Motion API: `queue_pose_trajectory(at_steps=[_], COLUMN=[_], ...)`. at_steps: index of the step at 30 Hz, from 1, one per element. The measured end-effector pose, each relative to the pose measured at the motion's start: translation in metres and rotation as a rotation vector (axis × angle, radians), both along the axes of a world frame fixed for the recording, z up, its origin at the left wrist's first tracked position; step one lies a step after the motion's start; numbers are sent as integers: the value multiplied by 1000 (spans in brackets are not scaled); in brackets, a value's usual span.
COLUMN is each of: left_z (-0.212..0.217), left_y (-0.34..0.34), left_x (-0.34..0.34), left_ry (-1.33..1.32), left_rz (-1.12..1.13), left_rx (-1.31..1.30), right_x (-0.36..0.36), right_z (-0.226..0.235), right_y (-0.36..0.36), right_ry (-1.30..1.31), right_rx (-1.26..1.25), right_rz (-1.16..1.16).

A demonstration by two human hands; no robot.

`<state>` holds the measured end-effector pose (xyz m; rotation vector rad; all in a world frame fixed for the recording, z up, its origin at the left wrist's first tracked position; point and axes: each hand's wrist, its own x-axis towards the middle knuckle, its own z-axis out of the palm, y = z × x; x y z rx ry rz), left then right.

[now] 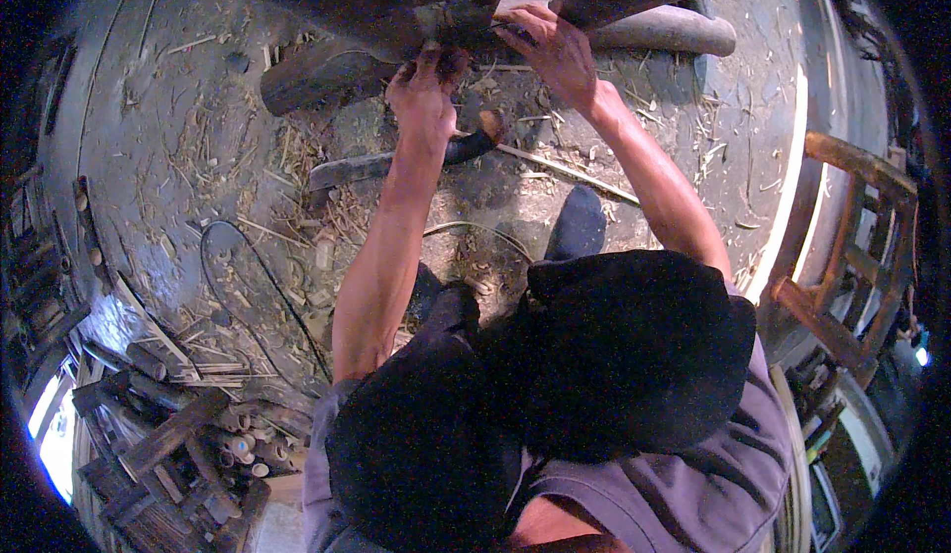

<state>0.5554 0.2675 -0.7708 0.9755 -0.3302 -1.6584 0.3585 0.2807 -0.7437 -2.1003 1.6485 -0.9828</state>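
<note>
My left hand (pixel 424 96) reaches forward to the dark wooden beam (pixel 337 3) at the top of the picture. Its fingers are pinched together, and whatever they hold is hidden in shadow. Beside it, my right hand (pixel 557 53) is closed on a pale flat piece (pixel 522 2), gripped between thumb and fingers near the beam's underside. Its material is not clear. On the floor below my hands lies a knife-like tool (pixel 352 169) with a long grey blade and a dark handle ending in lighter wood. My left forearm passes over its middle.
A round log (pixel 317 76) lies behind my left hand, and a paler log (pixel 674 33) extends to the right. Shavings and thin strips litter the floor. Cut bamboo pieces (pixel 243 446) and timber lie at lower left. A wooden frame (pixel 827 286) stands at right. My shoe (pixel 578 224) is below.
</note>
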Motion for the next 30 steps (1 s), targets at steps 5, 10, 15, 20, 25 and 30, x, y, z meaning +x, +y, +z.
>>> queue_pose_trajectory(at_steps=[5,10,15,20,25,30], left_z=[-1,3,8,6,18,33], left_y=[-2,-3,0,-1,5,35], left_x=[2,1,0,-2,4,42], left_ry=[97,145,71,107,62,-828], left_rz=[-12,12,6,26,16,-254], left_rx=[14,72,56,82,81,-309], right_x=[-8,-10,-10,-4,2,14], right_z=[-8,-11,-13,-15,3,25], right_y=[-5,-7,-4,-6,-5,11], right_ry=[365,149,210,269,24,333], right_rx=[-133,-93,-60,-50,-98,-216], right_rz=[63,85,59,29,76,164])
